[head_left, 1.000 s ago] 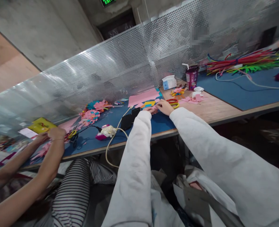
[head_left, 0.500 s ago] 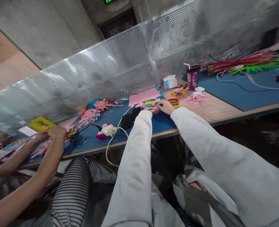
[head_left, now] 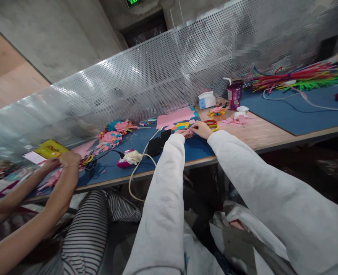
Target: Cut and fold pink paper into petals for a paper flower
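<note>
My left hand [head_left: 185,133] and my right hand [head_left: 201,129] meet fingertip to fingertip just above the blue mat [head_left: 196,148]. Between them is a small pink piece of paper, largely hidden by the fingers, which are closed on it. Right behind the hands lie cut pieces of yellow paper [head_left: 182,125], with blue and orange bits about them. A large pink sheet [head_left: 174,117] is flat beyond these. Scissors with red and yellow handles [head_left: 211,124] rest touching or just behind my right hand; I cannot tell which.
Left of my sleeve are a black phone-like block [head_left: 154,146], a glue gun-like cream and magenta thing [head_left: 131,157] and a cable. Paper flowers [head_left: 110,140] lie farther left, near a co-worker's hands [head_left: 68,158]. A tissue pack [head_left: 207,100] and a cup [head_left: 234,95] stand behind.
Almost nothing differs. The view has shifted very slightly; my two hands keep the same place and the same hold.
</note>
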Demonstrator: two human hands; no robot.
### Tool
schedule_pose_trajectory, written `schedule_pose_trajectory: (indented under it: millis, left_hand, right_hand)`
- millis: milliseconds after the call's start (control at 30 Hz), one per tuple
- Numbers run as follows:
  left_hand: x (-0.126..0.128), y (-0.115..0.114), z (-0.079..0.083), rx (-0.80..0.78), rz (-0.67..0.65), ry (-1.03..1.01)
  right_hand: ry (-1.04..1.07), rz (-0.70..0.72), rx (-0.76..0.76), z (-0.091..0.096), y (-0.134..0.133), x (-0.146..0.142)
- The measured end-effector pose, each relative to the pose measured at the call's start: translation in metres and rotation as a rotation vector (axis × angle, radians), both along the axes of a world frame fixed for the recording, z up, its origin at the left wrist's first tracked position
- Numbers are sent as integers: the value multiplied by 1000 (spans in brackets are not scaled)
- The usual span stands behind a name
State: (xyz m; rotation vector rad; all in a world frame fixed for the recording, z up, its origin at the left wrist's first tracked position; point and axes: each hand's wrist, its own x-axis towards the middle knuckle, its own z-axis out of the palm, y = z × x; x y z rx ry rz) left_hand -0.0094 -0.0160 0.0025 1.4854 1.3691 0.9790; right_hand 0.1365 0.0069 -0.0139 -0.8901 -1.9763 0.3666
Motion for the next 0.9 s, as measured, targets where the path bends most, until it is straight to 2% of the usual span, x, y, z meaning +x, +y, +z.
schedule_pose_trajectory:
  millis: [100,433,900]
  left_hand:
    - [0,0,-1,0,-10,-5]
    - [0,0,-1,18,8,17]
    - [-3,7,-11,73,-9,10]
  right_hand:
    - [2,-8,-16,0,-1,0]
    - [-21,-33,69,-2,0,-2]
    - [-84,-32,7,4,-4,1]
